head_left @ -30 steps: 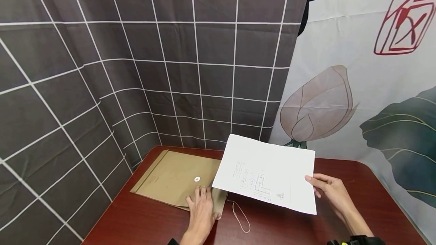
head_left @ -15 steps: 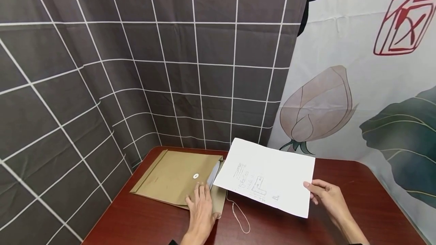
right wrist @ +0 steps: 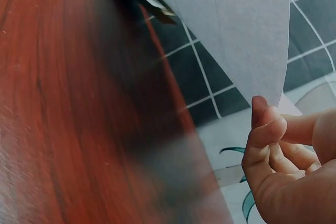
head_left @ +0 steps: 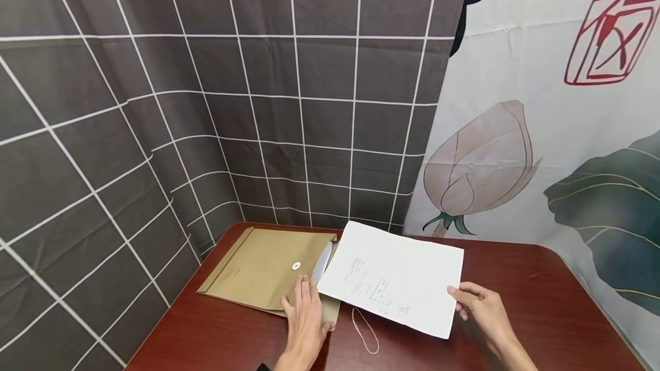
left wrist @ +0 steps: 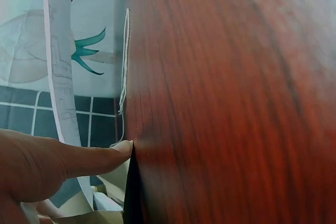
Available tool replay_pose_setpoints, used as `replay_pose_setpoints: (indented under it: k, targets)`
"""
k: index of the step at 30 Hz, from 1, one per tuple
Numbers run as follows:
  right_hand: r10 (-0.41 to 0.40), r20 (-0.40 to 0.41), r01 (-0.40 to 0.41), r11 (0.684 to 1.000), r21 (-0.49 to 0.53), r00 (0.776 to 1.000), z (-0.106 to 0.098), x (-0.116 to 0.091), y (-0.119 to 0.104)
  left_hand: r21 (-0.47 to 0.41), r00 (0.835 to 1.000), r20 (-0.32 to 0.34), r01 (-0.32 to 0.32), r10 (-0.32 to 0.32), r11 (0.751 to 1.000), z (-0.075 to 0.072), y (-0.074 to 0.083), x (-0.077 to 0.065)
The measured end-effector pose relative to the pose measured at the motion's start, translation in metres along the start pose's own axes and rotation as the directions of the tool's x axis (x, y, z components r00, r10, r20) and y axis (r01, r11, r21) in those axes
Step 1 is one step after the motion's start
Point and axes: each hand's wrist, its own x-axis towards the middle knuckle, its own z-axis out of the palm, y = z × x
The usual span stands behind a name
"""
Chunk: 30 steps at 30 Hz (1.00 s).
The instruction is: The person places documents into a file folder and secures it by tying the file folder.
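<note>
A brown paper document envelope (head_left: 258,268) lies flat on the table, its mouth and flap toward the right. My left hand (head_left: 303,322) rests on it near the mouth, fingers over the front layer and thumb on the flap; in the left wrist view the thumb (left wrist: 100,160) presses at the flap's edge. White paper (head_left: 322,261) shows inside the mouth. My right hand (head_left: 482,307) pinches the right edge of a white sheet of paper (head_left: 412,268) with a printed drawing. The sheet is tilted above the table, its left end overlapping the envelope's mouth in the head view.
A white round button (head_left: 296,265) sits on the envelope. A loop of white string (head_left: 366,334) trails from the flap onto the dark red wooden table (head_left: 536,279). A grey gridded cloth (head_left: 268,102) and a white cloth with a lotus print (head_left: 479,159) hang behind.
My right hand has moved left and down with the sheet, bringing it lower and closer to the envelope. The envelope's mouth shows wider, with white paper inside visible. My left hand has stayed in place.
</note>
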Motion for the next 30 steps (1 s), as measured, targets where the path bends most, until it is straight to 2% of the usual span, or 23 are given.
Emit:
replay_pose_setpoints:
  k: [6,14,23,30]
  targets:
    - [0.011,-0.018,-0.01,0.999,0.05,1.0,0.01,-0.007,0.002,0.006,1.0,-0.021,-0.008,0.008,1.0,0.0,0.0,0.0]
    - [0.083,-0.046,-0.079,0.994,0.074,0.995,0.022,-0.013,0.008,0.008,0.999,-0.032,-0.014,0.014,1.0,0.002,0.0,0.001]
    - [0.062,-0.064,-0.053,0.99,0.133,0.996,0.035,-0.02,0.01,-0.014,0.999,-0.041,-0.002,0.002,1.0,0.004,0.0,0.001]
    - [0.073,-0.029,-0.067,0.982,0.174,0.997,0.046,-0.027,0.012,-0.019,0.998,-0.063,-0.01,0.009,1.0,0.005,0.001,0.001]
